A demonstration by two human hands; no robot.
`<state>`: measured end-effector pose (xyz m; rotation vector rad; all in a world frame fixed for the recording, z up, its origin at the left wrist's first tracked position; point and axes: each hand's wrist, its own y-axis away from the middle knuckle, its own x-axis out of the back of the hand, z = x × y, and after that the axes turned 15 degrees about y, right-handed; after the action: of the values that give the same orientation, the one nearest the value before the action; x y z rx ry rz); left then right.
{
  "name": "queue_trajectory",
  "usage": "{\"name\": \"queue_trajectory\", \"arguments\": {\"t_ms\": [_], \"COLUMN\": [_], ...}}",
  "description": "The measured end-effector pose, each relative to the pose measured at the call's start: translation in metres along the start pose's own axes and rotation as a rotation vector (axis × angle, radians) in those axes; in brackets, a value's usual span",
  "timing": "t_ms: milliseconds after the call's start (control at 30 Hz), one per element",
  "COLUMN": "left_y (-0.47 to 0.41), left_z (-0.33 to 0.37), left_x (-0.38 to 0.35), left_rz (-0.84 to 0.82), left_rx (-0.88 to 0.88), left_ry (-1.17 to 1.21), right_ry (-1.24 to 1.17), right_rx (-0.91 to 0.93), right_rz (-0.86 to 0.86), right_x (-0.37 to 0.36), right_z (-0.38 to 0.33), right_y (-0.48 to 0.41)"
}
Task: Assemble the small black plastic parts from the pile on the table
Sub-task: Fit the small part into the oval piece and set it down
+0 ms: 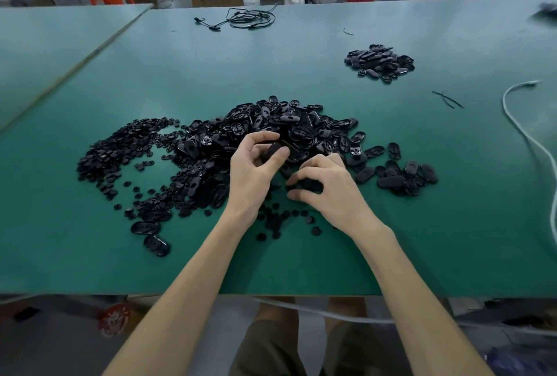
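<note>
Head view, left to right: at left-centre of the frame a spread of small round black discs (pixel 120 152) lies on the green table mat (pixel 90 74) and runs into the main pile of oval shells (pixel 289 122) at centre. The left hand (pixel 253 167) is curled, with thumb and fingertips pinching one oval shell (pixel 271 151) just above the pile's near edge. Just right of it, the right hand (pixel 328 189) bends low over the mat, thumb and fingers closed on a small black piece (pixel 310 184) too hidden to name. Further right lie loose ovals (pixel 401 178), and in the upper right sits a smaller heap (pixel 379 61), likely finished ones. A white cable (pixel 521 125) curves down the right edge.

The parts look like moulded hard plastic, glossy, with ribbed hollows inside. They are probably light, stiff and a little slick. A shell is best pinched across its long edges, leaving the hollow face free for a disc.
</note>
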<state>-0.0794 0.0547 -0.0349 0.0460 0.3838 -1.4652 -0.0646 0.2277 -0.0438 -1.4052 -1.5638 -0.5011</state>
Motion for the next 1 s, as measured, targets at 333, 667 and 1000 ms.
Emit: {"name": "queue_trajectory", "arguments": {"t_ms": [333, 667, 1000], "left_y": [0.0014, 0.0003, 0.0009], "left_z": [0.0003, -0.0045, -0.0033], "left_x": [-0.0028, -0.0008, -0.0015], "left_rz": [-0.056, -0.024, 0.0], "left_rx": [-0.026, -0.049, -0.026], "left_ry": [-0.078, -0.234, -0.154], "right_ry": [0.04, -0.086, -0.225], "right_rx": [-0.011, -0.059, -0.162], "right_rz": [0.044, 0.115, 0.128], "right_x": [-0.0015, 0.0019, 0.005], "right_z": [-0.0008, -0.0036, -0.007], "right_y": [0.0004, 0.0014, 0.0016]}}
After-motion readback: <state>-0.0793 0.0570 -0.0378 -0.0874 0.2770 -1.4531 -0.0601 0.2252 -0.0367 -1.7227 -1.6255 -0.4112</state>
